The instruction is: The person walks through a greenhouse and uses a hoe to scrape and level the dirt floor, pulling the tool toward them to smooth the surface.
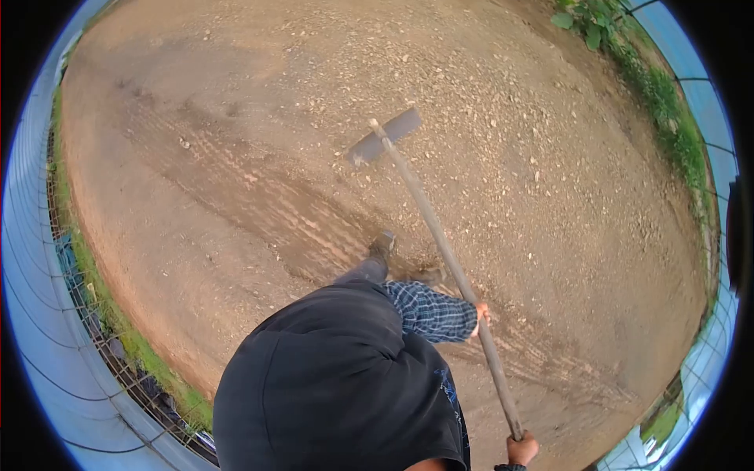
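Note:
A long-handled hoe [452,259] runs diagonally across the view, its wide flat grey blade [404,124] at the far end over the gravelly soil. My left hand [482,315], below a blue plaid cuff [440,312], is wrapped round the wooden handle partway along its length. Lower right, my right hand [521,448] grips the handle near its rear end. Part of my dark top [330,377] fills the bottom of the view. One shoe [382,244] shows on the ground just beyond it.
Loose stones [487,102] lie scattered over bare brown earth, with a tyre-marked strip [267,204] crossing it. Green plants [667,118] grow along the right edge before a wire fence with blue sheeting [711,110]. Grass [133,345] and similar blue sheeting [39,314] border the left.

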Available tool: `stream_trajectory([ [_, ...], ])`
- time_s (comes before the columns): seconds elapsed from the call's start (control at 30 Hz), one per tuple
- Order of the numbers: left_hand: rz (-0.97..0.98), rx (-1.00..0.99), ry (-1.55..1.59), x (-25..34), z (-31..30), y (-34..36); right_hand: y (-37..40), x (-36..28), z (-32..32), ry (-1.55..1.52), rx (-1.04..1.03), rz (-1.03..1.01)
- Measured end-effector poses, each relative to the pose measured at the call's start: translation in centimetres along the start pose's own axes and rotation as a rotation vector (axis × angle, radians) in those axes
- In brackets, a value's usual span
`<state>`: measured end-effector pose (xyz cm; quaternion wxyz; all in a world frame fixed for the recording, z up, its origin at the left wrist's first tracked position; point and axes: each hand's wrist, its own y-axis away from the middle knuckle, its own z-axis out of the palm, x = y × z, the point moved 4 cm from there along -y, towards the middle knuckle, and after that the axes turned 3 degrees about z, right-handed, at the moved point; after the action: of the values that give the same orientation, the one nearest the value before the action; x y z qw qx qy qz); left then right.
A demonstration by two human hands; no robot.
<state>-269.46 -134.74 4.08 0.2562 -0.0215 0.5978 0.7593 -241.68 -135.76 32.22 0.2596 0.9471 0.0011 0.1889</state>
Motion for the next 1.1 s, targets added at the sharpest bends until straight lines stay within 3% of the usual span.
stream_trajectory([
  [0.03,-0.125,0.018,0.005,-3.0,1.7,2.2,1.2,1.2,-4.7,0.193,-0.204,0.033],
  [0.1,-0.216,-0.035,0.035,-9.2,4.3,1.9,2.9,6.1,-9.8,0.264,-0.154,0.024],
  [0.2,-0.297,-0.087,0.088,-14.3,7.7,4.4,4.4,8.2,-16.8,0.375,-0.214,0.104],
  [0.27,-0.292,-0.131,0.09,-15.8,9.1,4.5,4.5,8.4,-19.1,0.457,-0.228,0.103],
  [0.37,-0.227,-0.202,0.137,-16.7,9.6,2.7,2.8,11.4,-17.2,0.409,-0.285,0.14],
  [0.43,-0.17,-0.257,0.189,-15.0,9.8,0.2,-0.6,13.4,-13.7,0.313,-0.018,-0.041],
  [0.47,-0.16,-0.249,0.198,-13.6,9.2,-1.2,-2.1,12.7,-12.2,0.265,-0.042,-0.034],
  [0.53,-0.045,-0.179,0.137,-9.3,7.4,-3.7,-5.6,8.4,-9.6,0.201,-0.082,-0.076],
  [0.6,-0.041,-0.064,-0.129,-3.1,3.7,-5.3,-9.0,2.6,-6.5,0.191,-0.083,-0.167],
  [0.67,0.118,-0.04,0.239,2.8,-0.2,-3.6,-10.7,-3.5,-2.7,0.191,-0.034,-0.248],
  [0.7,0.162,-0.059,0.109,5.8,-3.5,-7.0,-10.7,-6.6,-1.3,0.14,0.04,-0.311],
  [0.73,0.316,-0.046,0.112,8.7,-5.8,-6.0,-10.5,-9.4,0.1,0.111,0.105,-0.346],
  [0.83,0.468,0.062,0.293,15.6,-13.5,-4.4,-8.0,-17.2,3.5,-0.047,0.129,-0.432],
  [0.93,0.589,0.212,0.391,19.4,-17.8,0.3,-4.9,-22.4,5.4,-0.187,0.059,-0.489],
  [1.0,0.516,0.434,0.311,19.9,-20.0,1.1,-4.1,-22.3,6.7,-0.202,-0.01,-0.477],
  [1.03,0.527,0.43,0.319,19.3,-20.8,0.3,-3.8,-22.1,7.3,-0.221,-0.08,-0.46],
  [1.07,0.656,0.246,0.323,18.4,-21.5,-1.2,-3.6,-21.6,7.4,-0.224,-0.069,-0.476],
  [1.1,0.67,0.192,0.307,17.5,-20.6,-0.9,-3.8,-20.4,7.6,-0.21,-0.089,-0.445],
])
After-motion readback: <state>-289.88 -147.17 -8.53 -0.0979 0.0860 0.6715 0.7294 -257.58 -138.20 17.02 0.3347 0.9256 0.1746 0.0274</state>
